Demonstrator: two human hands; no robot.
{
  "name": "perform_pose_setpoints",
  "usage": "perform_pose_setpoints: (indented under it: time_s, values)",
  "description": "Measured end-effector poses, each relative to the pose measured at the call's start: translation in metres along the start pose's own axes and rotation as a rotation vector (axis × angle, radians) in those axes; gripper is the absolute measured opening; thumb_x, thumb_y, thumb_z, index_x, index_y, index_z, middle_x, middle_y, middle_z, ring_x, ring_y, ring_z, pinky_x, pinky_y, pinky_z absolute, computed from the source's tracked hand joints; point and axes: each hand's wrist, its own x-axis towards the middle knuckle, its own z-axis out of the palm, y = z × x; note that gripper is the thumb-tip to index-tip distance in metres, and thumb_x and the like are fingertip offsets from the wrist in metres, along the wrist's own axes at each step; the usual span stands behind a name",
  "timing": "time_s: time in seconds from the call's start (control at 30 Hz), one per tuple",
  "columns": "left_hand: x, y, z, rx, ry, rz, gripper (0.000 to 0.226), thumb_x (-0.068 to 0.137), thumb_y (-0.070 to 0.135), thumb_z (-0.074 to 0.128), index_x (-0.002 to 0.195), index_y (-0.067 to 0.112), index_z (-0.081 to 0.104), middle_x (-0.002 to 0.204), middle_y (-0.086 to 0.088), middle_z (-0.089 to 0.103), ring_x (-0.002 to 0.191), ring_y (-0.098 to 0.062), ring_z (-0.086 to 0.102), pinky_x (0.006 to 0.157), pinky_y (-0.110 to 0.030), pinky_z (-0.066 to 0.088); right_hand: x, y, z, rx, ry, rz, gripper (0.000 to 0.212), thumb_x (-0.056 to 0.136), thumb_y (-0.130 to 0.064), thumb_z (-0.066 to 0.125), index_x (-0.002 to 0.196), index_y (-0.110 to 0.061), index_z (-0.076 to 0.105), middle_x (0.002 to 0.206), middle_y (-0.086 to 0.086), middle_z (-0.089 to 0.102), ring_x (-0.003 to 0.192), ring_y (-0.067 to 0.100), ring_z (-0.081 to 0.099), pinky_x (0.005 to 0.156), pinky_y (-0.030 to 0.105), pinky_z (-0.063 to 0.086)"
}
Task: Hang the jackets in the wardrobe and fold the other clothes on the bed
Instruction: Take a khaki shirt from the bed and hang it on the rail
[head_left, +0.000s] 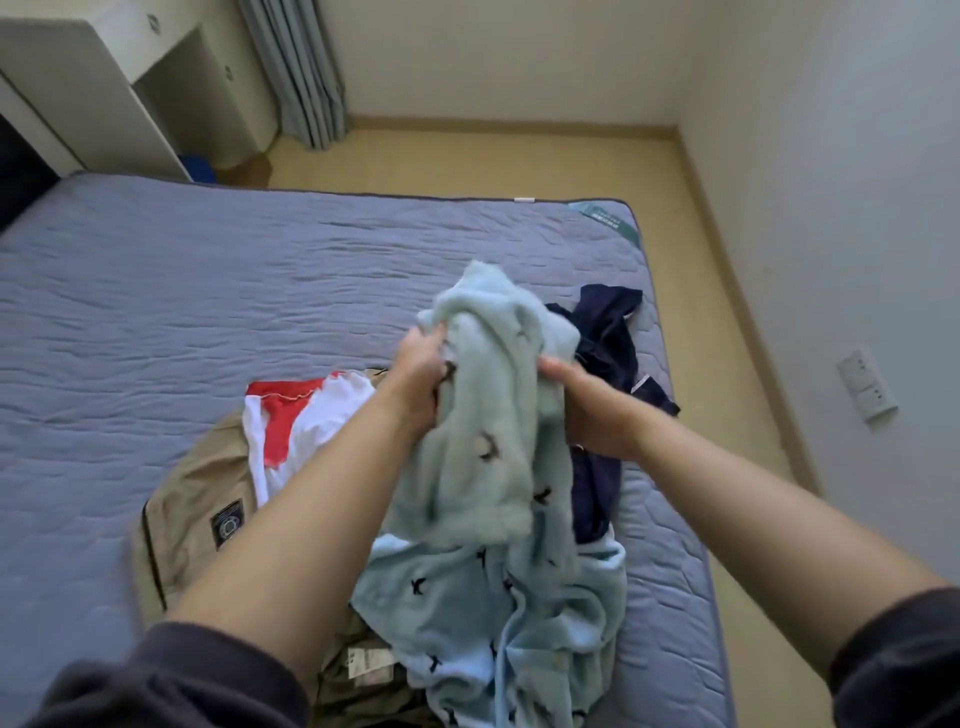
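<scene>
Heaped on the near right part of the bed (208, 291): fleece garment (488, 447) in the middle, jacket (197, 493) to its left with shirt (311, 421) on top, another garment (605, 332) behind and right. Beyond the bed, far left, cabinet (104, 78); curtain (301, 73) right of it.

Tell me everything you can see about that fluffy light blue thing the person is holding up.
The light blue garment looks like soft, fluffy fleece, pale blue with small dark bird-like marks scattered over it. It is crumpled, not folded. Its upper part is bunched and lifted between the left hand and the right hand, which both grip it. The rest trails down onto the bed, partly over a khaki garment and beside a navy garment.
</scene>
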Motion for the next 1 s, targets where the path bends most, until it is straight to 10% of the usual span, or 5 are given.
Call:
perform_pose_setpoints:
  time_s: [0.17,0.57,0.73,0.83,1.0]
  values:
    - [-0.003,-0.025,0.018,0.067,-0.365,-0.198,0.037,0.098,0.018,0.031,0.123,0.006,0.056,0.104,-0.011,0.069,0.096,-0.023,0.064,0.081,-0.032,0.054,0.014,0.032,0.009,0.224,0.004,-0.200,0.057,0.085,-0.042,0.064,0.136,-0.029,0.043,0.129,0.005,0.061,0.118,0.023,0.059,0.093,0.046,0.051]
    - [0.049,0.005,0.034,0.470,-0.265,0.081,0.056,0.101,0.034,0.042,0.150,0.034,0.016,0.136,0.013,0.039,0.119,-0.008,0.044,0.089,-0.033,0.041,0.048,-0.127,-0.044,-0.027,0.810,-0.666,0.050,0.077,-0.025,0.070,0.120,-0.026,0.043,0.110,-0.009,0.059,0.103,0.013,0.058,0.088,0.029,0.049]
    - [0.056,-0.081,-0.019,0.854,-0.020,-0.040,0.041,0.092,0.014,0.053,0.133,0.011,0.047,0.131,-0.007,0.054,0.104,-0.018,0.055,0.073,-0.022,0.046,0.072,-0.082,-0.082,-0.684,0.735,-0.331,0.033,0.078,-0.013,0.060,0.109,-0.019,0.052,0.094,0.006,0.059,0.088,0.026,0.057,0.065,0.034,0.052]
    - [0.042,-0.161,-0.078,1.207,-0.022,-0.231,0.046,0.088,0.017,0.056,0.132,0.012,0.048,0.135,-0.008,0.052,0.122,-0.023,0.050,0.094,-0.027,0.039,0.086,0.039,-0.080,-0.546,0.481,0.026,0.088,0.083,-0.012,0.066,0.152,-0.023,0.013,0.134,0.010,0.046,0.116,0.024,0.050,0.089,0.034,0.049]
    - [0.037,-0.239,-0.136,1.847,-0.111,-0.135,0.062,0.082,0.036,0.060,0.138,0.026,0.034,0.138,-0.001,0.038,0.131,-0.021,0.033,0.104,-0.036,0.036,0.108,0.191,-0.063,-0.595,0.271,0.252,0.082,0.083,-0.015,0.064,0.150,-0.028,0.019,0.142,0.011,0.043,0.091,0.012,0.051,0.054,0.013,0.038]
